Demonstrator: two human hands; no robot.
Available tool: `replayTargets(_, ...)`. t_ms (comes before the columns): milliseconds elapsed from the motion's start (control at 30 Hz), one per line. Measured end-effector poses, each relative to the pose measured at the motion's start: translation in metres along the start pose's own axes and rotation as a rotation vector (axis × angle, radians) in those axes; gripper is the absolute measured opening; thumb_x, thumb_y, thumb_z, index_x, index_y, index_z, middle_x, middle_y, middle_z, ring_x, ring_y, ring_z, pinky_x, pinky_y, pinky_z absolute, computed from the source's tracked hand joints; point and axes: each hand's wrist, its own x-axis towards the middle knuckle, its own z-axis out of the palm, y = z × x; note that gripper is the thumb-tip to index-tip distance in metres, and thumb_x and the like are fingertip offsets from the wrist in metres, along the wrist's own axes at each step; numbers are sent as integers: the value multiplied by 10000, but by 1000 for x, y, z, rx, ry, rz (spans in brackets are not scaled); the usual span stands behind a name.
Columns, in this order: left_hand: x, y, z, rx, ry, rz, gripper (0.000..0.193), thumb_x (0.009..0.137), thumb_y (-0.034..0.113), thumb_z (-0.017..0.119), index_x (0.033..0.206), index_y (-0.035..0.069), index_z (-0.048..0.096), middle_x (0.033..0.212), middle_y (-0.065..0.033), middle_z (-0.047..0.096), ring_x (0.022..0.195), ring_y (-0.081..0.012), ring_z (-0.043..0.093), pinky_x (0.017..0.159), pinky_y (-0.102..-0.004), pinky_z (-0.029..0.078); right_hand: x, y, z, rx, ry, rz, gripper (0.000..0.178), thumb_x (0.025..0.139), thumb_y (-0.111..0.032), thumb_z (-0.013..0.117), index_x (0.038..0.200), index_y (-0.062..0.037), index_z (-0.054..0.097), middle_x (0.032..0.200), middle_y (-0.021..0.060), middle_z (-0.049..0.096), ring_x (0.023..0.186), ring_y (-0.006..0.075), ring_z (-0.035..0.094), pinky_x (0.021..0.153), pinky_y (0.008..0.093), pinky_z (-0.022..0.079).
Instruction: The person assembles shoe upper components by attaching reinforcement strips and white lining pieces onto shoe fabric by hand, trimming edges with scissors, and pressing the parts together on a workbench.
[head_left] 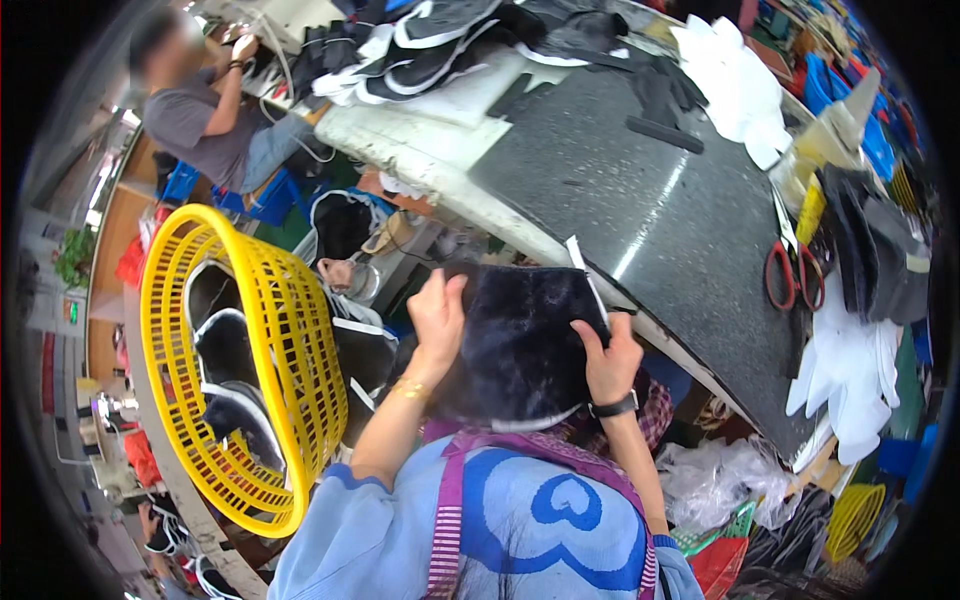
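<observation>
Between my two hands a dark, plush-looking fabric piece (525, 345) with a pale edging is stretched out above my lap. My left hand (437, 318) is closed on its upper left corner, fingers folded and thumb up. On the right side, my right hand (610, 358) pinches the edge, with the thumb on top, beside a white strip sticking up at that corner. The fabric hangs just in front of the table's near edge, and its lower side lies close to my apron.
A dark stone-like tabletop (640, 170) curves ahead and right, with red-handled scissors (793, 275) on it. Black and white cut pieces (440, 40) pile at the back. Left stands a yellow plastic basket (265, 370) holding dark pieces. A seated person (215, 110) works far left.
</observation>
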Motion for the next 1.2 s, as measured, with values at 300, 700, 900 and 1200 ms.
replayTargets(300, -13, -79, 130, -127, -438, 21, 192, 901, 140, 492, 840, -30, 557, 736, -258, 560, 752, -427, 562, 624, -439, 447, -25, 147, 60, -267, 56, 98, 348, 894, -243, 549, 1125, 17, 528, 1051, 272, 569, 954, 440, 548, 758, 455, 455)
replayTargets(700, 6, -100, 108, -635, -969, -404, 404, 774, 125, 691, 1111, -52, 554, 1050, -94, 625, 950, -149, 563, 834, -280, 445, -30, 125, 31, 249, 56, 419, 407, 816, -111, 662, 1163, 48, 521, 1139, 113, 571, 1058, 195, 509, 952, 336, 368)
replayTargets(900, 58, -43, 12, -622, -1285, -226, 369, 661, 116, 783, 964, -9, 614, 888, -37, 641, 820, -110, 556, 751, -272, 450, 13, 57, -10, 860, -748, 683, 321, 783, -54, 678, 1078, 33, 587, 1028, 23, 615, 918, 109, 552, 836, 261, 433)
replayTargets(1200, 121, 51, -44, -698, -685, 255, 171, 656, 40, 701, 819, 7, 665, 702, -81, 649, 677, -139, 609, 632, -291, 476, 36, -66, -70, 19, -273, -833, 305, 717, 46, 524, 978, -20, 668, 1043, 220, 636, 892, 290, 659, 769, 322, 512)
